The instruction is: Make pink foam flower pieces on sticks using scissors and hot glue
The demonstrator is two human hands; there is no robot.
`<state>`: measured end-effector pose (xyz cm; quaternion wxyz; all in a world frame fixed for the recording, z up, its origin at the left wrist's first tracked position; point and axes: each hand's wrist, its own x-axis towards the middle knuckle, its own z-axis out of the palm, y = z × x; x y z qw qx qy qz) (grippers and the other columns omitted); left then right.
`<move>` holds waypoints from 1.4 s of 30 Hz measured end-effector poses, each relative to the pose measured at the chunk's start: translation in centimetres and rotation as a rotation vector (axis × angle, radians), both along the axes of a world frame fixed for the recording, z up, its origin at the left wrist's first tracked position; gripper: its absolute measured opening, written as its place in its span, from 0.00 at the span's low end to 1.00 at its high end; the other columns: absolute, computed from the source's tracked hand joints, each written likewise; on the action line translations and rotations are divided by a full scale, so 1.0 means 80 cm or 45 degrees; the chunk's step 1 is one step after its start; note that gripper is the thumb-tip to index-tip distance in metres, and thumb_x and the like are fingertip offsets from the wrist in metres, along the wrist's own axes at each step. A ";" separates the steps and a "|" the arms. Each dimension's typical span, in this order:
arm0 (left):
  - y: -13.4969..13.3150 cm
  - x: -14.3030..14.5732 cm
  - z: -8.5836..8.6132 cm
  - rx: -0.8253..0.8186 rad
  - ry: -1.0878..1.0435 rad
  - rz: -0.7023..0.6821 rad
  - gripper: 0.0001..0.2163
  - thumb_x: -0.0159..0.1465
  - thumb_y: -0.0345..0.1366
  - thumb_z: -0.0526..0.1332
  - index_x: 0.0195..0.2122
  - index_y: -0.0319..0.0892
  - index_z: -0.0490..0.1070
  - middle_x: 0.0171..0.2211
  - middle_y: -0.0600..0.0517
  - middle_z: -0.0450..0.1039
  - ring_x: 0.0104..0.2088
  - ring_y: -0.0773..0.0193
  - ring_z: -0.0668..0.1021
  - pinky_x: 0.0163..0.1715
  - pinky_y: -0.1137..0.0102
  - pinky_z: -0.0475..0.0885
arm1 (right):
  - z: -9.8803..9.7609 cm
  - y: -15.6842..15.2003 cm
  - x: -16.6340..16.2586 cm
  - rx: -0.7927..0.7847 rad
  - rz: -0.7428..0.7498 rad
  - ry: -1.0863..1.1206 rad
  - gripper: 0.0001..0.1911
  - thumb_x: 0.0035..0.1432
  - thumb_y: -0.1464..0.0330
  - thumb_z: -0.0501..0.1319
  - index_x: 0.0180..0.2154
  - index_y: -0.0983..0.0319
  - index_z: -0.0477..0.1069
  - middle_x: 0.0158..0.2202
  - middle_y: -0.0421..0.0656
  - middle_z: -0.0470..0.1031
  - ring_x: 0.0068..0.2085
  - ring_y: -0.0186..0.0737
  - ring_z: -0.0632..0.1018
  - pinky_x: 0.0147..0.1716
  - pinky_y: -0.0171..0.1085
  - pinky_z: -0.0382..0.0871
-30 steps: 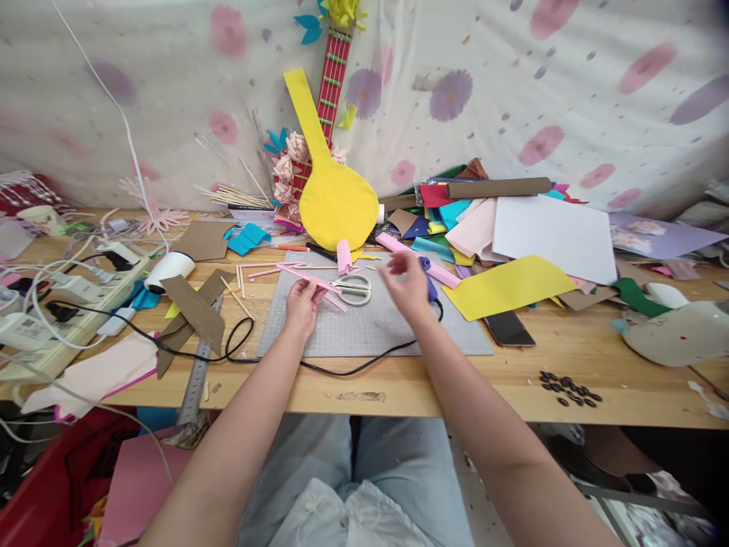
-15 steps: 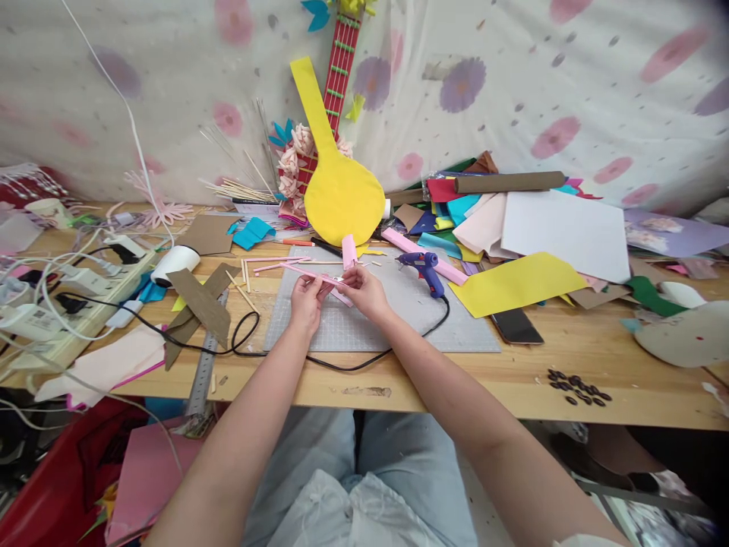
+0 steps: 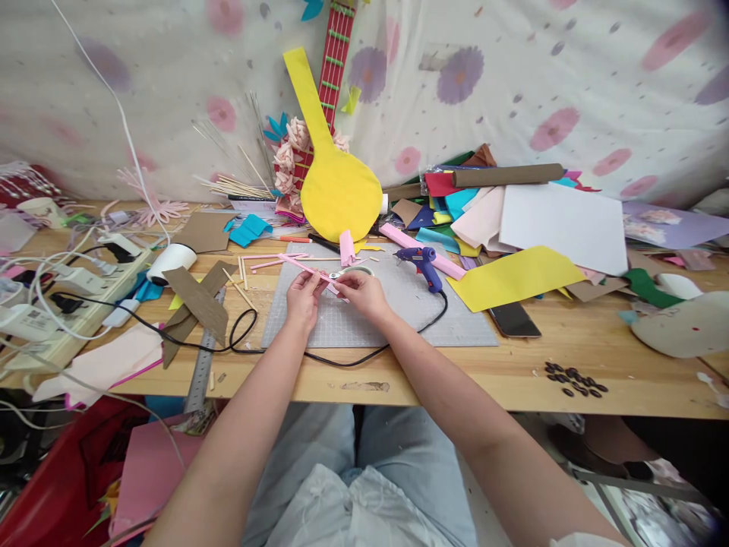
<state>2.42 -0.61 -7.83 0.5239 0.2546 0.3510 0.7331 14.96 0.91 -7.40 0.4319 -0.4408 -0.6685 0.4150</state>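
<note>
My left hand [image 3: 303, 295] and my right hand [image 3: 361, 290] meet over the grey cutting mat [image 3: 399, 319], both pinching a thin pink strip piece [image 3: 307, 267] that sticks out to the upper left. Scissors [image 3: 356, 271] lie on the mat just behind my right hand, mostly hidden by it. A blue glue gun [image 3: 422, 264] rests on the mat to the right of my hands, its black cord [image 3: 342, 357] looping along the mat's front edge.
Coloured paper sheets [image 3: 561, 224] pile at the right, with a yellow sheet [image 3: 512, 277] and a phone [image 3: 514, 319]. A yellow paddle shape [image 3: 336, 186] leans on the wall. Cardboard pieces [image 3: 197, 300], a steel ruler [image 3: 202, 365] and a power strip [image 3: 62, 319] lie left. Dark beads [image 3: 572, 380] sit front right.
My right hand left the glue gun on the mat and came left to join my left hand on the pink strip. The left hand stayed put.
</note>
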 end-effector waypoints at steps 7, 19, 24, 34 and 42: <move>0.001 -0.003 -0.003 0.044 0.038 -0.008 0.10 0.46 0.34 0.67 0.27 0.39 0.68 0.27 0.53 0.72 0.30 0.69 0.75 0.40 0.67 0.69 | 0.005 -0.007 0.000 0.014 0.035 -0.039 0.06 0.50 0.66 0.58 0.29 0.62 0.71 0.22 0.39 0.73 0.26 0.34 0.76 0.27 0.32 0.68; 0.001 -0.008 -0.002 0.037 0.081 -0.007 0.12 0.44 0.35 0.68 0.26 0.40 0.66 0.25 0.55 0.70 0.28 0.70 0.74 0.37 0.69 0.69 | 0.010 -0.015 0.004 0.341 -0.028 -0.395 0.12 0.53 0.63 0.57 0.38 0.60 0.73 0.32 0.41 0.76 0.31 0.33 0.75 0.32 0.32 0.66; 0.000 -0.004 -0.001 0.043 0.139 0.009 0.12 0.43 0.35 0.68 0.26 0.39 0.67 0.25 0.55 0.70 0.28 0.71 0.73 0.36 0.71 0.67 | 0.012 -0.013 -0.004 0.405 -0.014 -0.550 0.15 0.52 0.62 0.57 0.42 0.58 0.71 0.36 0.41 0.76 0.34 0.36 0.75 0.34 0.34 0.65; 0.005 -0.002 -0.004 0.059 0.269 0.156 0.10 0.45 0.33 0.66 0.26 0.39 0.67 0.25 0.56 0.69 0.29 0.71 0.71 0.36 0.74 0.64 | 0.011 -0.018 -0.006 0.629 -0.005 -0.688 0.14 0.59 0.63 0.50 0.43 0.57 0.71 0.41 0.44 0.74 0.41 0.39 0.73 0.39 0.35 0.61; 0.006 -0.008 -0.003 0.058 0.171 0.150 0.11 0.44 0.34 0.67 0.25 0.39 0.67 0.25 0.57 0.68 0.29 0.73 0.71 0.38 0.73 0.65 | 0.013 -0.008 0.012 0.482 -0.364 -0.597 0.19 0.60 0.59 0.47 0.29 0.60 0.73 0.30 0.43 0.75 0.36 0.38 0.73 0.33 0.34 0.61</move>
